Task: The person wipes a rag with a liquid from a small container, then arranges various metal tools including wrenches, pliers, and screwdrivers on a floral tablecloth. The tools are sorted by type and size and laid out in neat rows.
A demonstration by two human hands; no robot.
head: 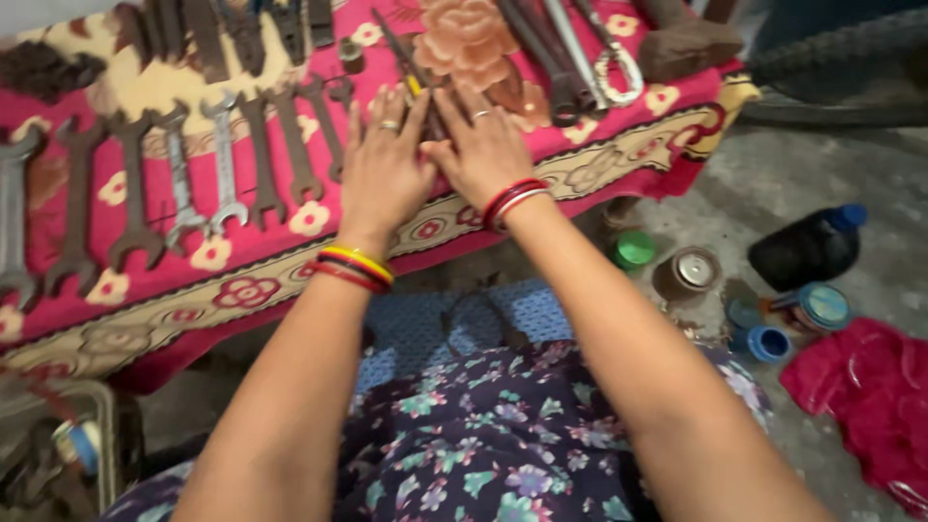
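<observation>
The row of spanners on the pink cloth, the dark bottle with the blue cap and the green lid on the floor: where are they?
row of spanners (pixel 179 179): head view, shaft of a grey spanner.
dark bottle (pixel 807 253): head view, middle of its body.
green lid (pixel 633 248): head view, its top.

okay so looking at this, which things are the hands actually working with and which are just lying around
In hand:
left hand and right hand, together on a thin dark tool lying on the pink floral cloth

Lying about:
row of spanners
long pliers
dark bottle
small tins
red rag
</observation>
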